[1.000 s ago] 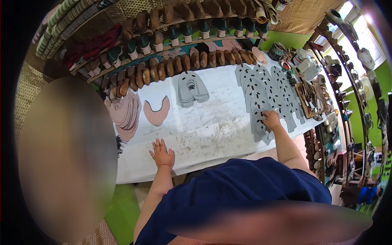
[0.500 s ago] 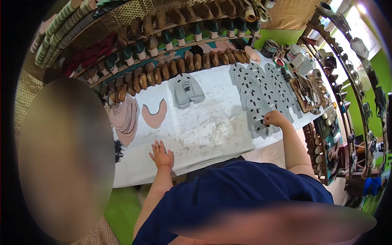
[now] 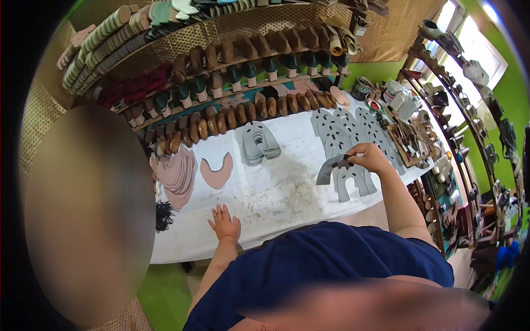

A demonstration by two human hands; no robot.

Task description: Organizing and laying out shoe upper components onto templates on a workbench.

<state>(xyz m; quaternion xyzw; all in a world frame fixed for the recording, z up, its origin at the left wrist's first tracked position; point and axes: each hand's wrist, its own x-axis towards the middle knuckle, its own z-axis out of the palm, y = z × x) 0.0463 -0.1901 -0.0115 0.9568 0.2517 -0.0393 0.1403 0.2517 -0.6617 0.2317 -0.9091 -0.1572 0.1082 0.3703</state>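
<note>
My right hand (image 3: 369, 159) pinches a grey horseshoe-shaped shoe-upper piece (image 3: 327, 171) and holds it up over the right part of the white-covered table (image 3: 276, 218). Below and behind it, more grey cut pieces (image 3: 349, 190) with small black patches lie in overlapping rows. Flat on the cloth near the front edge rests my left hand (image 3: 225, 225), its fingers spread and nothing in it. Beyond that hand lies a single pink curved piece (image 3: 214, 176), beside a fanned pile of pink pieces (image 3: 179, 185). A stack of grey horseshoe pieces (image 3: 258, 151) sits at the table's middle back.
Wooden shoe lasts (image 3: 240, 115) line the table's back edge, under shelves of more lasts (image 3: 234, 74). A tool tray (image 3: 404, 144) and a can (image 3: 361, 88) stand at the right. Black fringe (image 3: 165, 216) lies at the left. Shoe racks (image 3: 452, 118) rise at far right.
My right hand has lifted one grey piece off the near end of the rows and moved it slightly left. My left hand stays flat on the cloth; the view has tilted a little.
</note>
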